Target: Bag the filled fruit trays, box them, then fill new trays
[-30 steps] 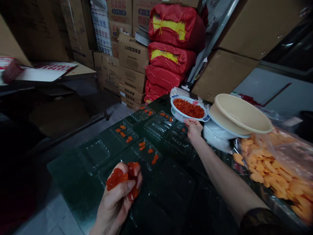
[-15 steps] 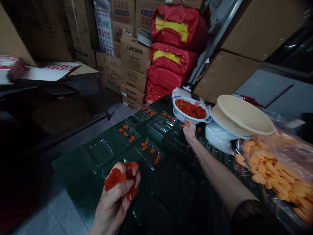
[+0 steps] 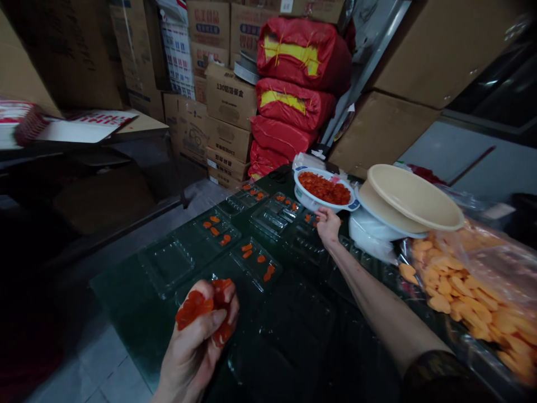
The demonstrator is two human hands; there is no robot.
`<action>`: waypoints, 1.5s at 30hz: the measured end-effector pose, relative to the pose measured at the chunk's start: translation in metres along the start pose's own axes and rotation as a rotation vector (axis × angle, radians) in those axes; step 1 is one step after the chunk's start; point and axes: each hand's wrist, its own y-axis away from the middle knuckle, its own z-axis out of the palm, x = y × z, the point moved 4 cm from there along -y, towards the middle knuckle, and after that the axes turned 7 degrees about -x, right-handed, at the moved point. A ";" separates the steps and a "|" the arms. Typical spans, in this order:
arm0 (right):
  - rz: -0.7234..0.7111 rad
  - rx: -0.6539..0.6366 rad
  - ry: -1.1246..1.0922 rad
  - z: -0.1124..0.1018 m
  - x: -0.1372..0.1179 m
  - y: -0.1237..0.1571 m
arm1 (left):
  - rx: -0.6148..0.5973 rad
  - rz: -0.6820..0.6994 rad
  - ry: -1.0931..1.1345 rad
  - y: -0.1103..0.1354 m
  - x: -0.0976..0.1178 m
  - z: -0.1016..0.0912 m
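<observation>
My left hand (image 3: 205, 327) is closed around a clump of thin, glossy carrot slices (image 3: 194, 309) above the near part of the dark green table. My right hand (image 3: 328, 225) reaches out over a clear plastic tray (image 3: 305, 242) in front of the white bowl; its fingers are bent together, and what they hold, if anything, is hidden. Carrot slices (image 3: 308, 218) lie just left of these fingers. Several other clear trays stand in rows; the near tray (image 3: 257, 265) and the left tray (image 3: 216, 228) hold scattered slices. At the far left an open tray (image 3: 168, 263) shows no slices.
A white bowl (image 3: 302, 194) heaped with carrot slices stands at the back, with cream basins (image 3: 419, 196) to its right. A plastic bag of larger pale orange slices (image 3: 459, 285) lies at right. Red sacks (image 3: 300, 53) and cardboard boxes (image 3: 230, 95) are stacked behind.
My right hand has shifted slightly right and down, uncovering carrot slices to its left. My left hand keeps its grip on the clump. The view has tilted a little.
</observation>
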 end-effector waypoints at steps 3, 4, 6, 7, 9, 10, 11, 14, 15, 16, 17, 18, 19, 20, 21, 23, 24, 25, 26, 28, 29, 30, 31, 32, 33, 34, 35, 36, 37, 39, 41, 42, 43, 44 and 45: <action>-0.024 -0.047 -0.004 -0.013 -0.010 0.006 | 0.071 -0.013 -0.020 0.003 0.002 -0.002; -0.031 -0.053 -0.006 -0.022 -0.014 0.006 | 0.101 -0.013 -0.029 0.004 0.003 -0.003; -0.033 -0.041 -0.010 -0.048 -0.020 0.004 | 0.137 -0.018 -0.045 0.003 0.004 -0.004; -0.025 -0.028 -0.014 -0.062 -0.021 0.002 | 0.141 -0.027 -0.050 0.003 0.003 -0.004; 0.015 -0.009 -0.024 -0.088 -0.021 0.000 | 0.129 -0.045 -0.055 0.001 0.000 0.000; 0.045 -0.008 -0.031 -0.098 -0.020 -0.001 | 0.110 -0.057 -0.054 0.001 -0.002 0.003; 0.076 -0.010 -0.040 -0.105 -0.018 -0.001 | 0.083 -0.065 -0.052 0.001 -0.005 0.007; 0.149 -0.005 -0.085 -0.112 -0.017 0.009 | -0.001 -0.096 -0.053 0.004 -0.014 0.021; 0.166 0.004 -0.108 -0.110 -0.020 0.016 | -0.028 -0.112 -0.064 0.006 -0.018 0.026; 0.178 0.012 -0.135 -0.106 -0.025 0.026 | -0.055 -0.128 -0.086 0.007 -0.022 0.030; 0.184 0.012 -0.157 -0.100 -0.034 0.040 | -0.085 -0.145 -0.121 0.009 -0.027 0.035; 0.215 -0.014 -0.204 -0.092 -0.044 0.058 | -0.119 -0.153 -0.172 0.009 -0.032 0.039; 0.256 -0.053 -0.256 -0.083 -0.057 0.079 | -0.162 -0.149 -0.244 0.009 -0.037 0.044; 0.330 -0.147 -0.331 -0.070 -0.069 0.104 | -0.201 -0.125 -0.333 0.009 -0.042 0.049; 0.545 -0.311 -0.541 -0.052 -0.080 0.134 | -0.238 -0.086 -0.432 0.008 -0.046 0.054; 0.919 -0.489 -0.874 -0.023 -0.106 0.195 | -0.284 0.029 -0.637 0.006 -0.052 0.065; 1.011 -0.506 -1.040 -0.012 -0.120 0.219 | -0.281 0.104 -0.729 0.005 -0.054 0.071; 1.082 -0.507 -1.179 -0.004 -0.133 0.237 | -0.259 0.187 -0.810 0.006 -0.054 0.076; 1.130 -0.500 -1.287 0.002 -0.143 0.251 | -0.229 0.274 -0.877 0.007 -0.054 0.081; 1.135 -0.481 -1.426 0.007 -0.156 0.261 | -0.178 0.444 -0.959 0.012 -0.052 0.088; 1.105 -0.485 -1.450 0.007 -0.158 0.261 | -0.171 0.512 -0.968 0.015 -0.051 0.090; 1.056 -0.492 -1.455 0.005 -0.160 0.258 | -0.182 0.561 -0.958 0.018 -0.051 0.092; 1.005 -0.502 -1.448 0.003 -0.159 0.255 | -0.203 0.594 -0.936 0.021 -0.051 0.093; 0.958 -0.514 -1.433 0.001 -0.158 0.252 | -0.221 0.617 -0.907 0.023 -0.052 0.093; 0.922 -0.528 -1.416 0.000 -0.155 0.249 | -0.228 0.629 -0.874 0.025 -0.053 0.092; 0.902 -0.539 -1.403 -0.001 -0.152 0.248 | -0.229 0.622 -0.835 0.026 -0.055 0.092; 0.900 -0.535 -1.395 -0.001 -0.149 0.248 | -0.213 0.595 -0.779 0.025 -0.057 0.090; 0.920 -0.516 -1.382 -0.001 -0.144 0.249 | -0.186 0.545 -0.708 0.024 -0.060 0.090; 0.954 -0.488 -1.357 0.000 -0.139 0.251 | -0.155 0.477 -0.620 0.021 -0.062 0.089; 1.036 -0.436 -1.284 0.001 -0.130 0.254 | -0.119 0.310 -0.399 0.015 -0.068 0.092; 1.085 -0.428 -1.222 0.000 -0.122 0.251 | -0.115 0.159 -0.185 0.008 -0.069 0.098; 1.088 -0.447 -1.185 -0.002 -0.119 0.247 | -0.124 0.102 -0.103 0.005 -0.068 0.101; 1.072 -0.467 -1.124 -0.007 -0.114 0.240 | -0.130 0.061 -0.043 0.003 -0.066 0.102; 1.025 -0.479 -1.002 -0.015 -0.108 0.229 | -0.139 0.035 -0.011 0.001 -0.062 0.102; 0.948 -0.477 -0.832 -0.026 -0.100 0.214 | -0.151 0.021 -0.005 0.000 -0.057 0.100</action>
